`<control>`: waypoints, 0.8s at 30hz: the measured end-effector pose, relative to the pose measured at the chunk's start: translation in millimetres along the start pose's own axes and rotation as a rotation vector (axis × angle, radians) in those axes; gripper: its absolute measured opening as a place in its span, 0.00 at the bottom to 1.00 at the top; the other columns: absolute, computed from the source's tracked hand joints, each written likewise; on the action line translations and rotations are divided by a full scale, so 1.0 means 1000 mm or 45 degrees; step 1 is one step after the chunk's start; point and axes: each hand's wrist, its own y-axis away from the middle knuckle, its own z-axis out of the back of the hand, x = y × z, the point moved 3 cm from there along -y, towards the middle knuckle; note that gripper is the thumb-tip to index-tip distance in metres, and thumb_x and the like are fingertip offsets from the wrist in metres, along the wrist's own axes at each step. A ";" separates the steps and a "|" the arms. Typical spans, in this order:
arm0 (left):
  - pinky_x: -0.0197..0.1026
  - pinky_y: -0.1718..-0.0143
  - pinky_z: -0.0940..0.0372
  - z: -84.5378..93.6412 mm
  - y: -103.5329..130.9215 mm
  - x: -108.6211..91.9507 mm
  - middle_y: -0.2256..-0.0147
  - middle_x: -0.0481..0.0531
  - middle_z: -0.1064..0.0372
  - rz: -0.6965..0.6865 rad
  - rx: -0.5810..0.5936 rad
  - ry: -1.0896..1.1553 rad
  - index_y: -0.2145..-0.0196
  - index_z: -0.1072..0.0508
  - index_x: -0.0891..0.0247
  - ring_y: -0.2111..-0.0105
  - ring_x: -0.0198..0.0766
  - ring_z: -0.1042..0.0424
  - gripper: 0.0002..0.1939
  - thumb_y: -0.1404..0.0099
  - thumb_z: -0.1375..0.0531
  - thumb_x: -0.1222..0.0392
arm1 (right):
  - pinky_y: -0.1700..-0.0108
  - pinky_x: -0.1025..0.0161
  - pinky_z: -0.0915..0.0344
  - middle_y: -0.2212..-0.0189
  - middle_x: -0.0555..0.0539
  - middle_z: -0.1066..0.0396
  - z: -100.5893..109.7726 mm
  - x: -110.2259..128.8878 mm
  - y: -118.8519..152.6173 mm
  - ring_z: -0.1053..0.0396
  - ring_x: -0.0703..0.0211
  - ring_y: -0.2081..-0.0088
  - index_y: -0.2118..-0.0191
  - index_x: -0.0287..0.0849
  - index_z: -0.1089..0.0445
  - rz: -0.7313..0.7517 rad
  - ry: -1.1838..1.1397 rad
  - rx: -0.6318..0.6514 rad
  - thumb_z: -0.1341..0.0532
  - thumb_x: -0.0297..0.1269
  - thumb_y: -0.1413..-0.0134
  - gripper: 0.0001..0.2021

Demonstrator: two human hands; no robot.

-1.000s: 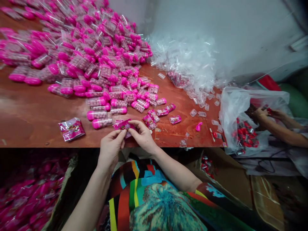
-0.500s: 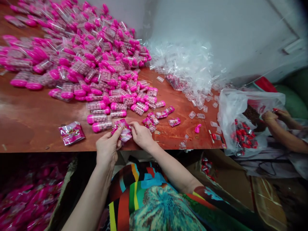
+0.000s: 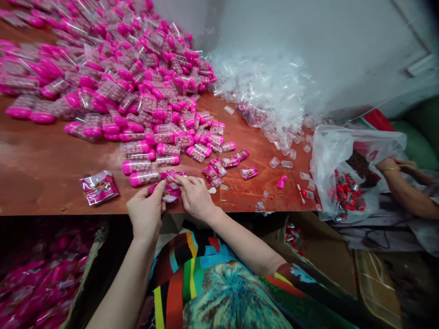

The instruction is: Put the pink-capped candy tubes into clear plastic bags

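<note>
A pink foil packet (image 3: 171,193) is pinched between the fingers of my left hand (image 3: 147,211) and my right hand (image 3: 198,197), near the front edge of the table. My left fingers close on its left side, my right fingers on its upper right; its full outline is partly hidden. Just behind it lie clear containers of small pale pink balls with bright pink caps (image 3: 144,177). Another pink packet (image 3: 99,187) lies flat to the left. To the right of my right hand are several small pink wrapped pieces (image 3: 214,173).
A large heap of pink-capped containers (image 3: 116,77) covers the back left. Clear plastic pieces (image 3: 267,87) are piled at the back right. A co-worker's hand (image 3: 389,165) is over a plastic bag (image 3: 322,151) on the right. Below left stands a box of pink packets (image 3: 41,283).
Both my hands and the packet have shifted slightly left. My right fingers now reach over the packet's upper part instead of its right edge. The co-worker's hands have moved a little.
</note>
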 end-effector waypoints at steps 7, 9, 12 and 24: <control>0.33 0.86 0.54 -0.002 0.012 -0.013 0.84 0.40 0.42 0.038 0.030 0.258 0.80 0.32 0.65 0.86 0.25 0.48 0.19 0.50 0.27 0.53 | 0.47 0.56 0.35 0.54 0.44 0.28 0.012 0.000 0.001 0.31 0.56 0.52 0.44 0.46 0.36 -0.306 -0.816 -0.281 0.46 0.40 0.33 0.15; 0.32 0.85 0.55 -0.007 0.014 -0.012 0.84 0.40 0.42 0.042 0.073 0.279 0.81 0.33 0.64 0.85 0.25 0.48 0.19 0.49 0.28 0.52 | 0.55 0.60 0.32 0.63 0.50 0.31 0.009 0.002 -0.002 0.31 0.60 0.61 0.44 0.48 0.38 -0.402 -1.180 -0.152 0.41 0.41 0.37 0.18; 0.33 0.85 0.56 -0.012 0.015 -0.006 0.87 0.41 0.44 0.117 0.205 0.252 0.82 0.34 0.64 0.86 0.26 0.48 0.21 0.45 0.30 0.49 | 0.60 0.65 0.34 0.70 0.55 0.36 0.006 0.000 -0.006 0.35 0.64 0.68 0.46 0.48 0.39 -0.459 -1.427 -0.120 0.38 0.37 0.42 0.19; 0.31 0.85 0.56 -0.025 0.016 0.009 0.87 0.44 0.41 0.338 0.340 0.291 0.80 0.28 0.68 0.86 0.25 0.46 0.20 0.59 0.24 0.52 | 0.64 0.67 0.34 0.68 0.52 0.30 -0.001 -0.003 -0.001 0.32 0.64 0.69 0.48 0.44 0.36 -0.408 -1.210 -0.235 0.45 0.33 0.37 0.12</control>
